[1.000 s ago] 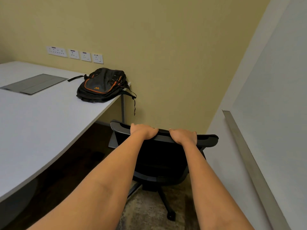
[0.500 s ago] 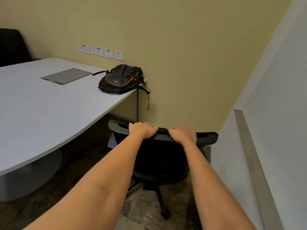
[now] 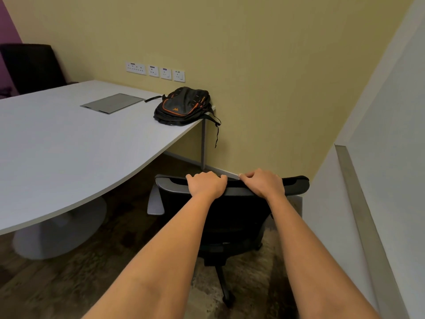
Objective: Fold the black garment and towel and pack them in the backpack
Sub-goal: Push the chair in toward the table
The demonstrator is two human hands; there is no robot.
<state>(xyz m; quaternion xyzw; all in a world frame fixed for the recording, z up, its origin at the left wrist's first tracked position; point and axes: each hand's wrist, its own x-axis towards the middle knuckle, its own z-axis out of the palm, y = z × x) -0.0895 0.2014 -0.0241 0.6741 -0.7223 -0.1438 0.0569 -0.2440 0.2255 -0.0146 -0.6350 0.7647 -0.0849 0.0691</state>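
Note:
A black backpack (image 3: 182, 106) with orange trim lies on the far right corner of the white table (image 3: 69, 146), one strap hanging over the edge. My left hand (image 3: 205, 184) and my right hand (image 3: 262, 183) both grip the top edge of a black office chair's backrest (image 3: 230, 208) in front of me, fingers curled over it. No black garment or towel is in view.
A grey flat panel (image 3: 112, 103) lies on the table beside the backpack. Another dark chair (image 3: 32, 65) stands at the far left. Wall sockets (image 3: 155, 71) sit above the table. A white partition (image 3: 379, 157) closes the right side. Patterned carpet covers the floor.
My view has swung left, so the table, backpack and far chair show more. Both hands keep their grip on the chair's backrest, and the chair has shifted slightly right of the table.

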